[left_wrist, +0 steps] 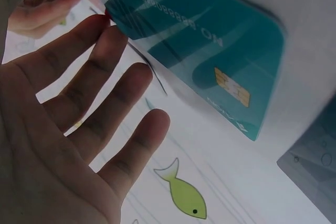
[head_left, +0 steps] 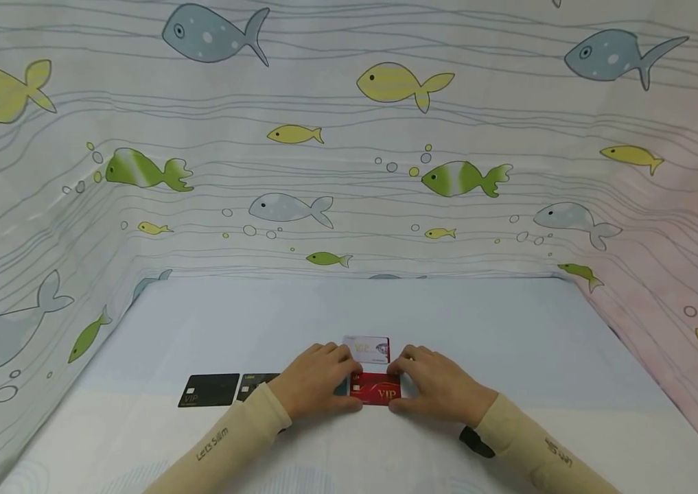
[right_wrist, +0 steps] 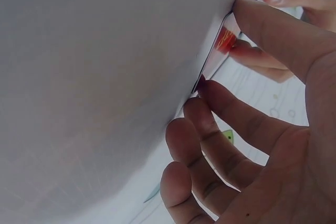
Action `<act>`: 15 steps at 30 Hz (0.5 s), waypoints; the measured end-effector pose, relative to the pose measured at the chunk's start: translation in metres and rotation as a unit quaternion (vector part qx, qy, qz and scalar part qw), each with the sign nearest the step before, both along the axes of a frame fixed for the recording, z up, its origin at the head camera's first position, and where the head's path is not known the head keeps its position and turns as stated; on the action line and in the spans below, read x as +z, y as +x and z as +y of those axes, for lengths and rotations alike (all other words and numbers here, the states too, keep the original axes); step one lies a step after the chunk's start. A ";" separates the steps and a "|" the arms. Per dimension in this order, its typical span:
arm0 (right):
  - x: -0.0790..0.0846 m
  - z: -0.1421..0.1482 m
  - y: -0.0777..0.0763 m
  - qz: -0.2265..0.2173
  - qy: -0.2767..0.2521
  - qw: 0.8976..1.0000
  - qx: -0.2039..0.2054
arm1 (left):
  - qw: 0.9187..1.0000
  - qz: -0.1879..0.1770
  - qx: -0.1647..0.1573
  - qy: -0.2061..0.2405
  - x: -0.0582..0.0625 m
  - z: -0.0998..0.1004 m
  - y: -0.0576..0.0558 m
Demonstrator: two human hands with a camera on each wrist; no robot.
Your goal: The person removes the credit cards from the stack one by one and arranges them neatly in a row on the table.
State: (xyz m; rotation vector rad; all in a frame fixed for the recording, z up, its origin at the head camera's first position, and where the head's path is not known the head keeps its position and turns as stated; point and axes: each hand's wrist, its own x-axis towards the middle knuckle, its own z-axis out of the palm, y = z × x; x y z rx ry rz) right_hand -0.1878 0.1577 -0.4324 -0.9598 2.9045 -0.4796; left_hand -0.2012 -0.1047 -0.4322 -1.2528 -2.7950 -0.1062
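Pinching the red card [head_left: 373, 389] by its left corners with the left hand [head_left: 316, 381], its right with the right hand [head_left: 441, 388] — apparently to keep it square — on the desk [head_left: 478, 329], just near of the white card [head_left: 364, 348].

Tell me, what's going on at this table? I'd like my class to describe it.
A person has both hands on a red card on the table: the left hand holds its left end, the right hand its right end. A white card lies just beyond it. To the left of the red card, in a row, are a teal card and a dark card, both partly hidden by the left arm and hand in the head view, then a black card.
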 end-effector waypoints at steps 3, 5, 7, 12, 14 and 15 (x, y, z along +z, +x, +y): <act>0.000 0.000 0.001 0.004 -0.001 1.000 0.000 | 1.000 0.002 -0.002 -0.001 -0.001 0.000 0.000; -0.001 0.000 0.001 0.006 -0.002 1.000 0.000 | 1.000 0.002 -0.002 -0.001 -0.001 0.000 -0.001; 0.000 0.000 0.001 0.006 -0.002 1.000 -0.002 | 1.000 0.002 -0.002 -0.001 -0.001 0.000 -0.001; 0.000 0.000 0.001 0.007 -0.002 1.000 -0.002 | 1.000 0.000 -0.002 0.000 0.000 -0.001 -0.002; 0.001 0.000 0.000 0.008 -0.002 1.000 -0.002 | 1.000 0.001 0.000 0.005 0.001 -0.002 -0.003; 0.002 0.000 0.000 0.010 -0.002 1.000 -0.004 | 1.000 0.002 0.002 0.009 0.002 -0.003 -0.003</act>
